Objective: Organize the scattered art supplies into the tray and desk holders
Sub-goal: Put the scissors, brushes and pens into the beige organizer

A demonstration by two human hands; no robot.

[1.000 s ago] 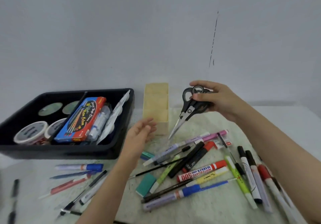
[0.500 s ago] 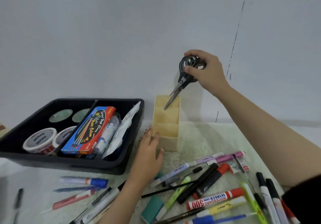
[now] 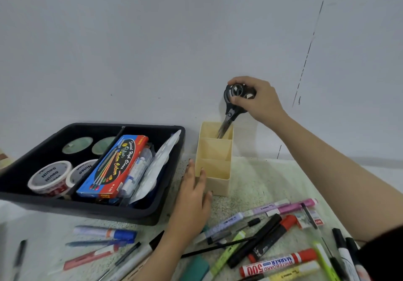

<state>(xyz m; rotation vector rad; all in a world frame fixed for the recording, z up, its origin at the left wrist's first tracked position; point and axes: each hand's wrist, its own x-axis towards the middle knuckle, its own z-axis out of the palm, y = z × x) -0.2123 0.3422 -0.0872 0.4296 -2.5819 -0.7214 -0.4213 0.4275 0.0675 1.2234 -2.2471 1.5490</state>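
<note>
While my right hand [image 3: 261, 104] grips the scissors [image 3: 231, 111] by the handles, blade tips sit in the rear compartment of the cream holder [image 3: 220, 186].
My left hand [image 3: 192, 206], fingers straight, touches its near side, holding nothing.

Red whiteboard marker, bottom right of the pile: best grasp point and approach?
Pinch the white labelled mid-barrel of the red whiteboard marker from above, fingers across its width. It lies flat with the barrel uncovered; a yellow marker crowds its near side, so side approaches look tight.

scissors [image 3: 231, 110]: were in mid-air, blades now dipped into the rear compartment of the holder [image 3: 214, 171]
left hand [image 3: 192, 195]: moved forward, fingers now against the holder's left side
</note>
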